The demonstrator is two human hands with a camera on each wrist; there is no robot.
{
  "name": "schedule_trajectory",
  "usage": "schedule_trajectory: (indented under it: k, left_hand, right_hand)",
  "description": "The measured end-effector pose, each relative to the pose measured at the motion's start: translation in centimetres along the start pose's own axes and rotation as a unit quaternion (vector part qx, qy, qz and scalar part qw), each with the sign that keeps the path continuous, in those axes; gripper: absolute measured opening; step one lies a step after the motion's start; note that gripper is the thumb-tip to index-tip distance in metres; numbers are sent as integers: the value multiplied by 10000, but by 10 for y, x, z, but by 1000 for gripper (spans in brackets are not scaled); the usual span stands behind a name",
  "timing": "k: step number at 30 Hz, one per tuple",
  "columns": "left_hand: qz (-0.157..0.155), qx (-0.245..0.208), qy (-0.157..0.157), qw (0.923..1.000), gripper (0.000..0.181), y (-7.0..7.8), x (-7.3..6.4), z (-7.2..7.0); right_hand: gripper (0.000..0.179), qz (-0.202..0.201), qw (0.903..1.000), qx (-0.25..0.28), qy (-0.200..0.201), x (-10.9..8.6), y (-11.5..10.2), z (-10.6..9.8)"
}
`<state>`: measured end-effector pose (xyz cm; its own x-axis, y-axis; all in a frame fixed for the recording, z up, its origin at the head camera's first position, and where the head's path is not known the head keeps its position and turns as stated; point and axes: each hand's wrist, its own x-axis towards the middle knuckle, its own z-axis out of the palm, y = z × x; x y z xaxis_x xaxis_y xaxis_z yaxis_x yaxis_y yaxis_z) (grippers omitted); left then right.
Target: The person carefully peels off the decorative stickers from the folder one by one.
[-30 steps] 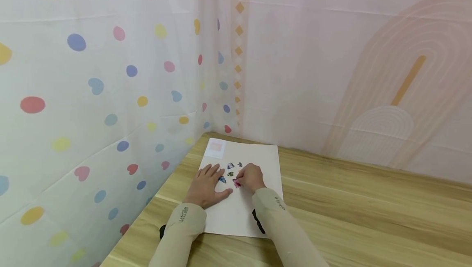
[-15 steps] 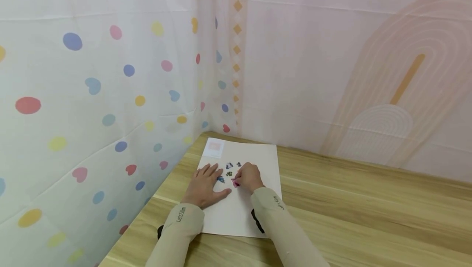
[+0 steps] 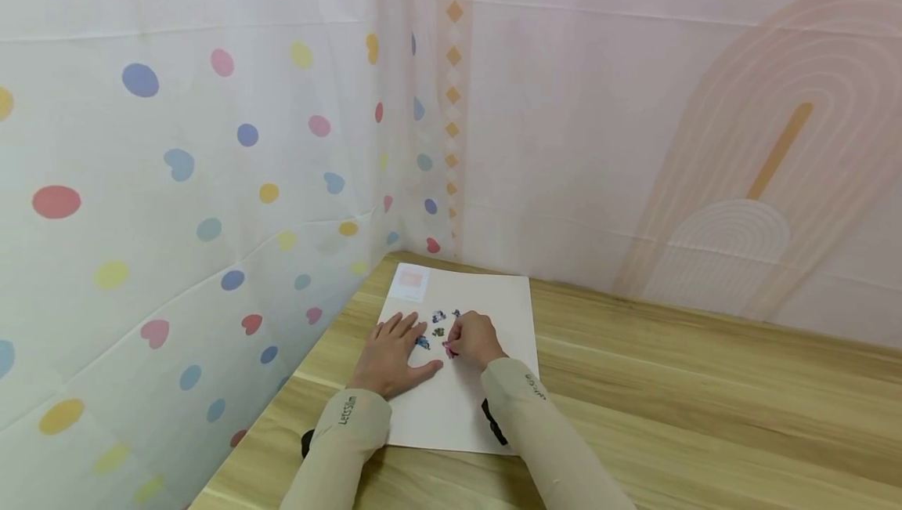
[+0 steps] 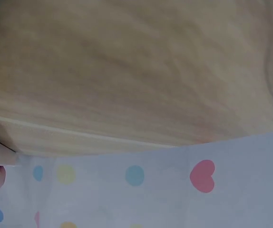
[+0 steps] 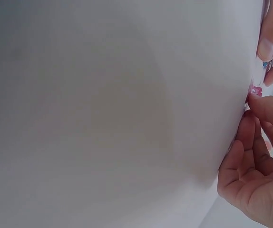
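Observation:
In the head view a white sheet [image 3: 465,408] lies on the wooden table. My left hand [image 3: 391,357] rests flat on its left part, fingers spread, beside a small blue cut-out shape [image 3: 422,342]. The thumb and forefinger of my right hand [image 3: 479,339] pinch a small pink sticker-like piece [image 3: 449,349] at the sheet's surface. In the right wrist view the pink piece [image 5: 256,90] shows just past the fingertips, and the other fingers are curled. How much of it is stuck down cannot be told.
Small green [image 3: 438,332] and purple-grey [image 3: 439,316] shapes, plus a dark one [image 3: 456,312], lie on the sheet beyond my hands. A pale label with a pink square [image 3: 412,279] sits at the far left corner. Polka-dot cloth [image 3: 211,142] borders the table's left edge.
The head view shifts slightly. My left hand stays flat in place; the right fingertips move a little at the pink piece and keep their pinch.

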<state>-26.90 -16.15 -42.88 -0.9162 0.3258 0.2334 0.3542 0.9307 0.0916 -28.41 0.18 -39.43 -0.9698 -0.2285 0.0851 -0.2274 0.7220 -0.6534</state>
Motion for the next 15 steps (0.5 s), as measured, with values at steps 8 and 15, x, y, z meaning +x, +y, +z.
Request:
schedule_trajectory:
  k: [8, 15]
  left_hand:
    - [5, 23, -31, 10000, 73, 0, -1, -1]
    - [-20, 41, -63, 10000, 73, 0, 0, 0]
  right_hand:
    - [16, -166, 9998, -21, 70, 1, 2, 0]
    - [18, -146, 9999, -18, -70, 2, 5, 0]
